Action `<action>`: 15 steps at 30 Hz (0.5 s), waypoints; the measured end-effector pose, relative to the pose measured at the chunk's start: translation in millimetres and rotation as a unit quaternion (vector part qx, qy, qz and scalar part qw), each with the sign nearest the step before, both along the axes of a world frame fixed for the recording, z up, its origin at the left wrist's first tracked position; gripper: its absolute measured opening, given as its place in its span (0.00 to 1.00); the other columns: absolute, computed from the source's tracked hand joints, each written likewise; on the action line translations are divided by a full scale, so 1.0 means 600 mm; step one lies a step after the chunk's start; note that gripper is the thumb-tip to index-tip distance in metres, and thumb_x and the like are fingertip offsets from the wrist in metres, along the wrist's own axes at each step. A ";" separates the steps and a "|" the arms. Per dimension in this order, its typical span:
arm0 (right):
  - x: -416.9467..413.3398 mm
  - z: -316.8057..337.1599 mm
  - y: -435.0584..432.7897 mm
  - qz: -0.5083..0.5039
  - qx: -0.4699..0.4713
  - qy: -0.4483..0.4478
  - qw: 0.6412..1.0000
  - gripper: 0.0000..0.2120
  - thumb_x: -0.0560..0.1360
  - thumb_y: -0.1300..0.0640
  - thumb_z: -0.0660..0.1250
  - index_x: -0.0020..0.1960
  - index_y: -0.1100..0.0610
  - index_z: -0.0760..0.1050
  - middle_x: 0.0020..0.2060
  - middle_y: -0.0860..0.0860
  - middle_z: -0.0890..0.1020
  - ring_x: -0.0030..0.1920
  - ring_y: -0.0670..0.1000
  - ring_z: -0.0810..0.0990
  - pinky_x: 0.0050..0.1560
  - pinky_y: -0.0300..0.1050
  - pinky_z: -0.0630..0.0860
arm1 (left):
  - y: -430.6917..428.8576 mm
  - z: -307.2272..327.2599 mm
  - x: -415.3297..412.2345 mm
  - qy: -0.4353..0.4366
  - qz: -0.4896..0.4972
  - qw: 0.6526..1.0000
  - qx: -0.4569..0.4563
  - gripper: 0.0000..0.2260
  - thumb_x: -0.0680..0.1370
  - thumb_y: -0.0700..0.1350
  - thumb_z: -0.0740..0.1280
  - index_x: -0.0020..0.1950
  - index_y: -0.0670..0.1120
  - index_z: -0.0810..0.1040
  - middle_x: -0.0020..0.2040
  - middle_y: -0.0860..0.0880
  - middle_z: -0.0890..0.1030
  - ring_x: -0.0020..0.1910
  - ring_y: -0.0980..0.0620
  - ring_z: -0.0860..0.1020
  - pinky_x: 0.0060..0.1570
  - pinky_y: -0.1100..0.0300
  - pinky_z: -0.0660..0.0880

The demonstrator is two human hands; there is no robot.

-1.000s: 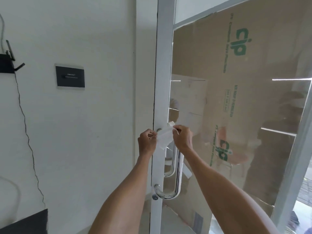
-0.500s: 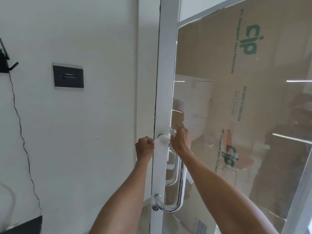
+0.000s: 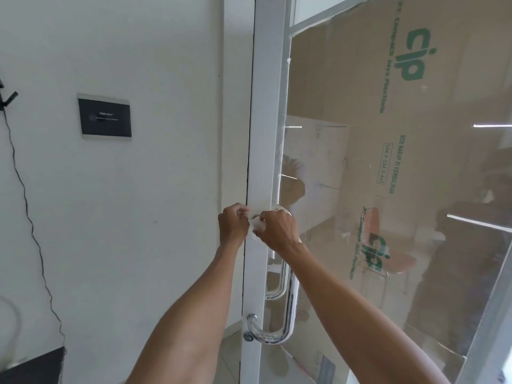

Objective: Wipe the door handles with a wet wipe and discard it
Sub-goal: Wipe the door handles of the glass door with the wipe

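Note:
A chrome D-shaped door handle [image 3: 289,309] runs down the white frame of a glass door [image 3: 264,134]. Its upper end is hidden under my hands. A white wet wipe [image 3: 259,224] is bunched around the top of the handle. My right hand [image 3: 278,230] is closed over the wipe at the top bend of the handle. My left hand [image 3: 234,225] pinches the wipe's left end, just left of the frame. A second handle [image 3: 279,284] shows through the glass on the far side.
A white wall lies to the left, with a black wall plate [image 3: 104,117] and a thin black cable [image 3: 30,217] hanging down. Cardboard with green print [image 3: 401,106] stands behind the glass. A keyhole [image 3: 248,337] sits below the handle's lower end.
The wipe was held spread between both hands in front of the handle; now it is wrapped around the handle's top and my hands have closed together on it. The camera has moved closer.

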State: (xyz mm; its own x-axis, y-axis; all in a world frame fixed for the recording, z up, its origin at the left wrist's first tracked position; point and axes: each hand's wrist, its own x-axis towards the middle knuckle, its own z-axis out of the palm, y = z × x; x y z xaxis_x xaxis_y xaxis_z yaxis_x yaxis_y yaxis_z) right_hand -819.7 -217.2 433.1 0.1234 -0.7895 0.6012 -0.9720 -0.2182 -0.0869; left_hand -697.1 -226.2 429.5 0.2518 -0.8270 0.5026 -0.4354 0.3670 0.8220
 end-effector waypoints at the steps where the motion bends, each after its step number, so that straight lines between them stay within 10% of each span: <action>1: -0.008 -0.007 0.003 0.009 -0.016 0.017 1.000 0.13 0.71 0.48 0.69 0.51 0.55 0.79 0.41 0.55 0.83 0.44 0.58 0.81 0.41 0.47 0.75 | -0.002 0.005 -0.002 -0.002 -0.006 1.000 -0.002 0.12 0.76 0.33 0.62 0.54 0.40 0.83 0.49 0.44 0.85 0.47 0.50 0.82 0.48 0.65 0.74; 15: 0.017 0.000 0.011 -0.001 0.004 0.103 0.995 0.14 0.75 0.64 0.60 0.59 0.58 0.75 0.41 0.56 0.83 0.41 0.58 0.81 0.35 0.48 0.65 | 0.005 0.016 -0.024 -0.087 -0.043 0.995 0.017 0.11 0.72 0.31 0.63 0.46 0.38 0.85 0.44 0.42 0.86 0.44 0.45 0.82 0.44 0.62 0.75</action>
State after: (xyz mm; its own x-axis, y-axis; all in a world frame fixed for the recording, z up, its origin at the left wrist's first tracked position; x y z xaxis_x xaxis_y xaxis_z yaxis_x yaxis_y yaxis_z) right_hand -809.2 -210.3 432.9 0.2418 -0.7945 0.5571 -0.9698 -0.2170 0.1114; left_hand -711.5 -223.4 439.1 0.0907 -0.8586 0.5045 -0.5399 0.3833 0.7494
